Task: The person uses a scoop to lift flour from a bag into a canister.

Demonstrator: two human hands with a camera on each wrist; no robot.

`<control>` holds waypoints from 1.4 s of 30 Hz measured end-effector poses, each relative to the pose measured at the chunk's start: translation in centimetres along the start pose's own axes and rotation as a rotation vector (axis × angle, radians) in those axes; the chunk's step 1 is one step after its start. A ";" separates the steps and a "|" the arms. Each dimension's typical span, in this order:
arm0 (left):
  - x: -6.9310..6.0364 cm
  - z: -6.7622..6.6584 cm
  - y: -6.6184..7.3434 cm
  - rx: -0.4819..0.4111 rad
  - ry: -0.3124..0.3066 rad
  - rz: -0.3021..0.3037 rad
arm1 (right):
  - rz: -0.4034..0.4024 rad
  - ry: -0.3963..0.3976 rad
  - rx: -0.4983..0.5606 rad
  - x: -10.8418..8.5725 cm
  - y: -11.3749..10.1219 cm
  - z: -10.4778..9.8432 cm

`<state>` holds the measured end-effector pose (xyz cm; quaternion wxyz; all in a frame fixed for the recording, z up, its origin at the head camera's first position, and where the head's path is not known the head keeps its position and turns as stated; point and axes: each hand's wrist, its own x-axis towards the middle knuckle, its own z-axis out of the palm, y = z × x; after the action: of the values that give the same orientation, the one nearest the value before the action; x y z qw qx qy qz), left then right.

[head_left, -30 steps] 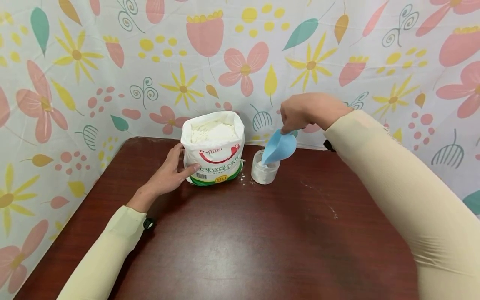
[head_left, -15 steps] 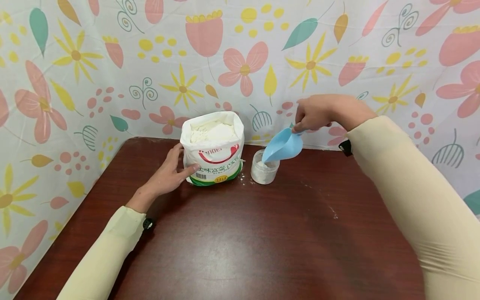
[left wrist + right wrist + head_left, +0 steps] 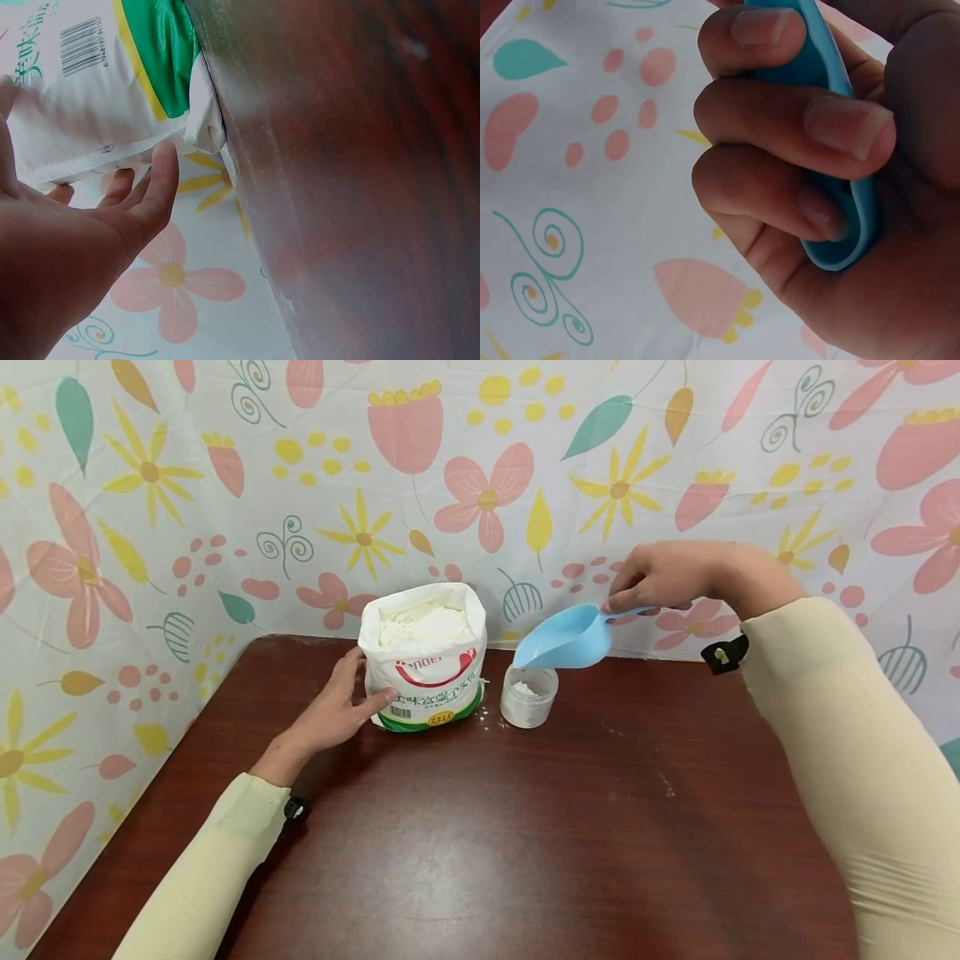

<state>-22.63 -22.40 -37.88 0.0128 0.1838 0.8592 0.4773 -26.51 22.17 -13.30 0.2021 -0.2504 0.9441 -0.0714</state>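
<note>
In the head view a white flour bag (image 3: 427, 660) stands with its top wide open, full of white flour. My left hand (image 3: 337, 706) rests against its left side, thumb on the front. The left wrist view shows the fingers (image 3: 161, 184) loosely extended along the seam of the bag (image 3: 82, 97). My right hand (image 3: 667, 577) grips the handle of a light blue scoop (image 3: 570, 639), fingers curled round it in the right wrist view. The scoop's tip is over the rim of a small clear jar (image 3: 528, 702) holding some flour. I cannot see any flour in the scoop.
Spilled flour specks (image 3: 491, 718) lie between bag and jar, and a faint streak of flour (image 3: 666, 785) marks the dark wooden table (image 3: 465, 835) farther right. A flower-printed curtain (image 3: 480, 435) hangs close behind the table's back edge.
My right hand has moved right and tipped the scoop from steeply down to nearly level, lifting its tip out of the jar's mouth. The left hand stays on the bag.
</note>
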 end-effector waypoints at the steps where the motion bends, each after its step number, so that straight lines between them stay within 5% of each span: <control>1: 0.0 0.0 0.0 -0.001 0.000 0.000 | -0.002 0.010 0.014 -0.2 -0.1 -0.1; 25: 0.3 0.0 -0.1 -0.018 -0.013 0.011 | -0.076 0.257 0.095 -0.2 -2.9 -1.5; 32: 0.2 -0.1 -0.2 -0.017 -0.018 0.014 | -0.097 0.314 -0.040 0.8 -4.3 -1.3; 42: 0.4 0.1 -0.1 -0.026 -0.022 0.026 | -0.172 0.283 -0.150 1.7 -6.4 0.1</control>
<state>-22.99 -22.22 -38.00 0.0185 0.1999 0.8504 0.4863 -25.03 15.74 -12.44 0.0411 -0.3318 0.9410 -0.0522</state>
